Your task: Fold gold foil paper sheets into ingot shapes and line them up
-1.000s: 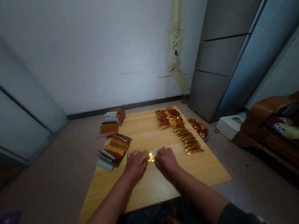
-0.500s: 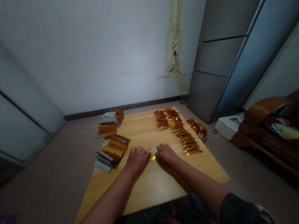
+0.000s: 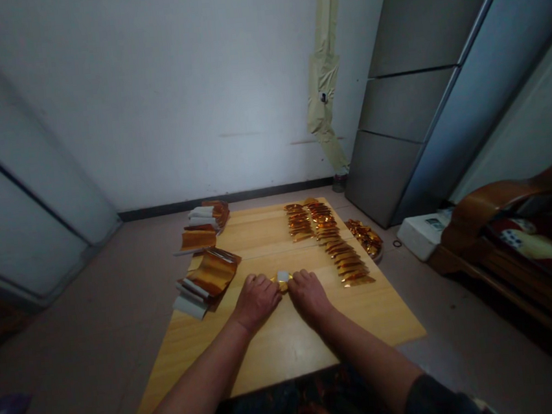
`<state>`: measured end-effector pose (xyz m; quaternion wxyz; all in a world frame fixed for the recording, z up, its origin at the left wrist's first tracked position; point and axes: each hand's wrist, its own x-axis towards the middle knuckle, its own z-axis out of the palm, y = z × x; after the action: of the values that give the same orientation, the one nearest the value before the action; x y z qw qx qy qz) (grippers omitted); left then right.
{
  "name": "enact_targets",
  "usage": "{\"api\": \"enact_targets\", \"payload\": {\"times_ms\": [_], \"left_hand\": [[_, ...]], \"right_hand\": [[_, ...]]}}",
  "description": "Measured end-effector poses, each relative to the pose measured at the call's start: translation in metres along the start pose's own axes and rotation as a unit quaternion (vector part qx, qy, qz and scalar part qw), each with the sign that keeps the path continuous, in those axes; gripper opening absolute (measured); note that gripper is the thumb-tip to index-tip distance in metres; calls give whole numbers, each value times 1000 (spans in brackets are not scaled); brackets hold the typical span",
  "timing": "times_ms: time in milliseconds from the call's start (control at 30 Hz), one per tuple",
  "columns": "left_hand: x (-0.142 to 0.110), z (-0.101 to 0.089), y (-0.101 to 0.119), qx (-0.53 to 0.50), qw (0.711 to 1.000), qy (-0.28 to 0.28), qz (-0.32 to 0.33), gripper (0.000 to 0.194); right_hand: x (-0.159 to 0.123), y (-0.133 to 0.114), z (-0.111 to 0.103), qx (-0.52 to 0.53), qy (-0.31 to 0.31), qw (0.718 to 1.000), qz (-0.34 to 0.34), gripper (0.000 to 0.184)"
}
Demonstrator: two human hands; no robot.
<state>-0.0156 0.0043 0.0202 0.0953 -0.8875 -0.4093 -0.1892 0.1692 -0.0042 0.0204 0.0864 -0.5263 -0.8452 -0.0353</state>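
A small sheet of gold foil paper (image 3: 282,286), with a pale patch on its upper side, is held between my two hands over the wooden tabletop (image 3: 280,356). My left hand (image 3: 257,300) has its fingers closed on the sheet's left side. Gripping the opposite side is my right hand (image 3: 308,293), fingers curled. Both sets of fingertips are largely hidden beneath the knuckles. Left of my left hand lies a fanned pile of gold foil sheets (image 3: 214,271) with grey-white undersides. To the right of my right hand runs a row of folded gold foil pieces (image 3: 344,259).
At the back left are more foil sheets (image 3: 199,238). A shorter row of folded pieces (image 3: 300,223) lies at the back right. Beyond the table's right edge a round container holds a heap of gold pieces (image 3: 365,236). A white box (image 3: 420,235) stands near the wooden seat (image 3: 472,214).
Between my hands, the foil's bright gold surface has narrowed and its pale patch shows more squarely. Both hands stay gripped on it, shifting only slightly. The piles look unchanged.
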Motion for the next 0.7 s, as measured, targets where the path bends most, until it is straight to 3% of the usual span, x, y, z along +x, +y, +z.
{"api": "enact_targets", "payload": {"times_ms": [100, 267, 500, 700], "left_hand": [[0, 2, -4, -64, 997, -11, -32, 12], [-1, 15, -8, -162, 982, 8, -100, 20], [11, 23, -10, -168, 967, -3, -189, 22], [18, 26, -6, -130, 966, -23, -221, 25]], "right_hand": [[1, 2, 1, 7, -8, 1000, -1, 16], [2, 8, -2, 34, -15, 999, 40, 18], [9, 10, -13, 104, -35, 983, 150, 25], [15, 8, -12, 121, -42, 973, 191, 23]]}}
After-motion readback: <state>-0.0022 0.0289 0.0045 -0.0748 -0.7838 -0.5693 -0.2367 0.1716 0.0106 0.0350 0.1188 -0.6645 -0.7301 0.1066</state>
